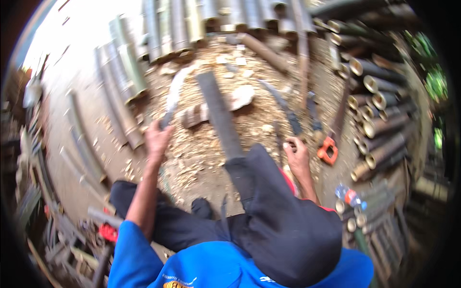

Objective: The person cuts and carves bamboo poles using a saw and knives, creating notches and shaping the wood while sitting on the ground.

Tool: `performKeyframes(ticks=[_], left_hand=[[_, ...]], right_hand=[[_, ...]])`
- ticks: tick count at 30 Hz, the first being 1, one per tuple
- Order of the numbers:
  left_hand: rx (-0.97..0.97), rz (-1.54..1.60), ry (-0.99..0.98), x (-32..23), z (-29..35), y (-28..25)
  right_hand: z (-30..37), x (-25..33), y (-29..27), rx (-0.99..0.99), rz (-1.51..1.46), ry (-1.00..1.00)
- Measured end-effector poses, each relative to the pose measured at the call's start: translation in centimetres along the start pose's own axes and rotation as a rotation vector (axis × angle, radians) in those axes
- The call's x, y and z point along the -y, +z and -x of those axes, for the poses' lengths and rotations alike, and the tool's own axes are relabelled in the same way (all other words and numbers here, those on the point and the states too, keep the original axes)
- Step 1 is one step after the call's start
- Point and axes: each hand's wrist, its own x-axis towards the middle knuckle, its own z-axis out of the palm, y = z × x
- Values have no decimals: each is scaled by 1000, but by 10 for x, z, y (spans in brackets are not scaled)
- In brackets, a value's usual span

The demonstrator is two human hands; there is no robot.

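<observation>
My left hand (158, 140) is closed round the dark handle of a machete (175, 91), its bright curved blade pointing away over the wood chips. My right hand (298, 157) is beside my raised knee, fingers curled in; whether anything small is in them I cannot make out. Just beyond it lies a second curved knife (292, 121) with a dark handle. Between my hands a long dark bamboo piece (217, 108) slopes from my leg across a short log (196, 115). The picture is smeared by motion.
Pale wood chips (192, 158) cover the ground. An orange-handled saw (328, 151) lies at the right, near stacked bamboo poles (382, 127). More bamboo lengths (180, 29) line the far side and the left. A plastic bottle (350, 197) rests on bamboo at the lower right.
</observation>
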Motion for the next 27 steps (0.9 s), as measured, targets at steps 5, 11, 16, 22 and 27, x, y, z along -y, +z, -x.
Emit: performKeyframes(ticks=[5,11,16,22,27], left_hand=[[376,394,198,-62,83,56],[266,174,635,-106,94,-67],[-401,90,147,10,103,-207],[-464,-67,-714,245,228,-225],[-516,-395,-710,266,249,-104]], right_hand=[[-40,109,100,424,-1017,481],[-53,134,128,378,-808,119],[-50,109,157,625,-810,155],[-26,96,221,823,-805,382],[-30,85,243,752,-702,346]])
